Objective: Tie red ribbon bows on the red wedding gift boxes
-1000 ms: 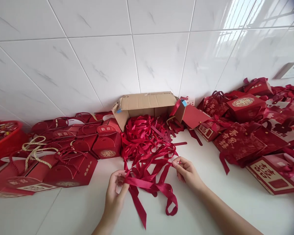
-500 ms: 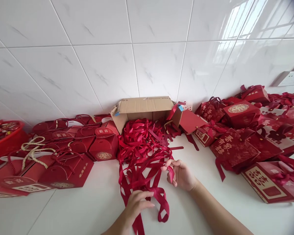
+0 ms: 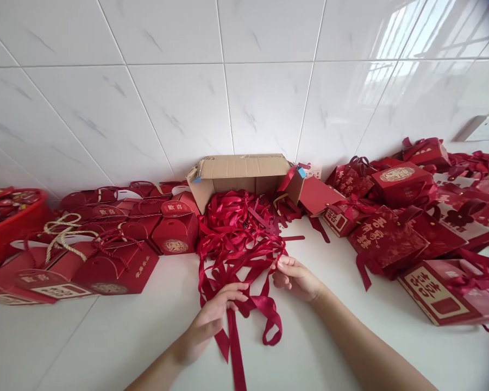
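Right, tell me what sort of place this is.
Probably an indoor work counter, in a home or small workshop; I can't tell which. A smooth white worktop meets a glossy white tiled wall, and bears red paper gift boxes and an open brown cardboard carton spilling red satin ribbons.

We see a white tiled wall (image 3: 175, 32). On our left, red boxes (image 3: 124, 269) with rope handles sit near a red tub (image 3: 12, 236). On our right are more boxes (image 3: 403, 187) and a white wall plate (image 3: 486, 129).
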`<state>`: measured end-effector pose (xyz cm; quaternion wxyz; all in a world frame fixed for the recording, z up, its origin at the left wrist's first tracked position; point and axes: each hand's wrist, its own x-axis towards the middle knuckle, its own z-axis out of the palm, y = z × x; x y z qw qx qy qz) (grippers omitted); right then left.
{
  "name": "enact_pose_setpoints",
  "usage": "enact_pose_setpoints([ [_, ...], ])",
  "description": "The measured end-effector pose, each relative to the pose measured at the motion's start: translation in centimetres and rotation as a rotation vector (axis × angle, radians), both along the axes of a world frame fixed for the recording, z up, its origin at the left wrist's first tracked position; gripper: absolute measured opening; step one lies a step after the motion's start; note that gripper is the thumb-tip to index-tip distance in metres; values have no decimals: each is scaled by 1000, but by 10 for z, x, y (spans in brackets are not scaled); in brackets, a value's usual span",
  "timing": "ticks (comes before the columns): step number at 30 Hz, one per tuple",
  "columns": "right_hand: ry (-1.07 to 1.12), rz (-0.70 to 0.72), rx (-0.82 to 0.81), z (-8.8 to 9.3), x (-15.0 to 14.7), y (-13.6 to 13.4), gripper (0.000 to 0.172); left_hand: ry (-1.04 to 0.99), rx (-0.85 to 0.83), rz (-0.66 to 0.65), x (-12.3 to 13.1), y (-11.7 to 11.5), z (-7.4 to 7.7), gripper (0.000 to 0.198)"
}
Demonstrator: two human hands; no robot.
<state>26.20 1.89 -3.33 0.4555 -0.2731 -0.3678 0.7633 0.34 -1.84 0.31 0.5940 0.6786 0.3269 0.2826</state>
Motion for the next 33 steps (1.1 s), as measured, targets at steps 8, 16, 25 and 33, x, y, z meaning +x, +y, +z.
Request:
enact_pose_setpoints([
  [8,-40,-118,-4,0,1,-1,22,-74,29,18,4,-3,-4,41],
  [16,-71,-224,35,1,4,-8,26,-9,173,-41,8,-8,-9,33],
  [25,-65,-189,79,2,4,-3,27,73,355,-73,8,-11,-11,29],
  [33,-70,-173,95,-1,3,1,31,237,989,352,-21,0,14,19],
])
